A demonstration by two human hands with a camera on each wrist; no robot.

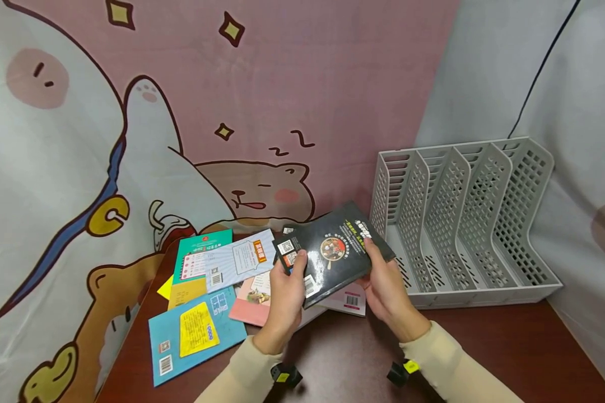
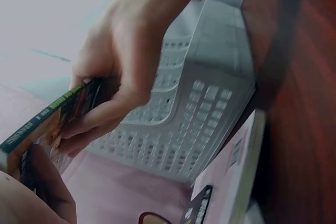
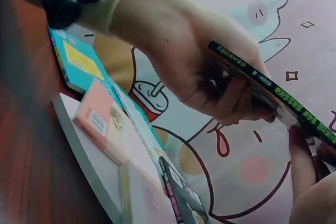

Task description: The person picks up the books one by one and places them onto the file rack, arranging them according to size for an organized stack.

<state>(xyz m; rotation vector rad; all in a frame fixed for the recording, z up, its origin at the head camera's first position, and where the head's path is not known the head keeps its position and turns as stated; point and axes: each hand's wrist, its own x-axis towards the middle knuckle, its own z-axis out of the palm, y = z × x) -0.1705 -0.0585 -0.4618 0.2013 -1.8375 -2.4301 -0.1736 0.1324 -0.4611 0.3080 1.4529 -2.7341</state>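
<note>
Book (image 1: 333, 262) is glossy blk rect., gripped w/ both hands (image 1: 284, 295) (image 1: 387, 286).

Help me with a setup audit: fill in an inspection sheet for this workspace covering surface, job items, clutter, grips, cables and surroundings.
Surface: dark brown table.
Job items: held book in the air, dark cover facing the head camera; grey rack with upright dividers on the table, to the right.
Clutter: nothing seen beyond the loose books, which overlap left of the rack.
Grips: left grip and right grip both hold the held book, thumbs on its cover.
Cables: black cord comes down to the rack's back edge; its end is unclear.
Surroundings: cartoon backdrop behind.
</note>
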